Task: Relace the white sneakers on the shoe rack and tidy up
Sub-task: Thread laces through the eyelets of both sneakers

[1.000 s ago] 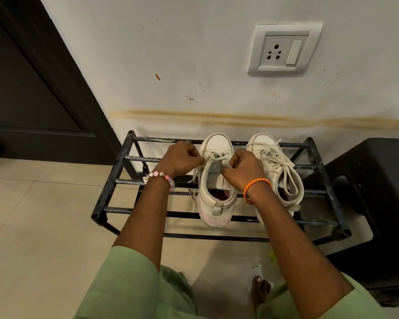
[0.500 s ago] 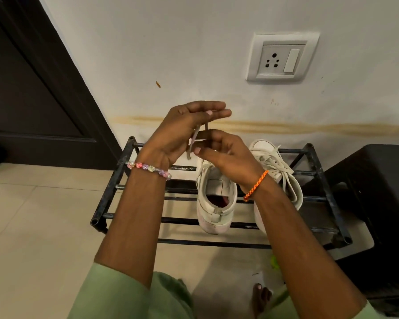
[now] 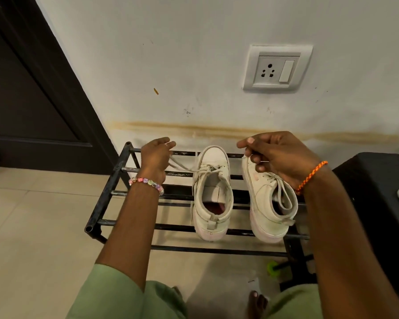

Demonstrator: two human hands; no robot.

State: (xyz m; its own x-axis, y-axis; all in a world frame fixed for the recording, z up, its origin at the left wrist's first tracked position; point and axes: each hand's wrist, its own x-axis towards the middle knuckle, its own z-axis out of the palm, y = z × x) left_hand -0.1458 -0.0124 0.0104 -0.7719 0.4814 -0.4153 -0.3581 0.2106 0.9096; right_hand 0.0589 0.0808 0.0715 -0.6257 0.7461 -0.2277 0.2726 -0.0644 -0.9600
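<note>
Head view: two white sneakers sitting on the black shoe rack (image 3: 106, 194) against the wall — left sneaker (image 3: 212, 194) at about 6 o'clock of centre, right sneaker (image 3: 270, 203) just beside it toward 3 o'clock. Left hand (image 3: 156, 157) is pinching one lace end (image 3: 180, 166), which is stretching taut toward 9 o'clock from the left sneaker's eyelets. Right hand (image 3: 276, 155) is hovering over the right sneaker's toe, fingers curled — pinching a thin lace strand.
</note>
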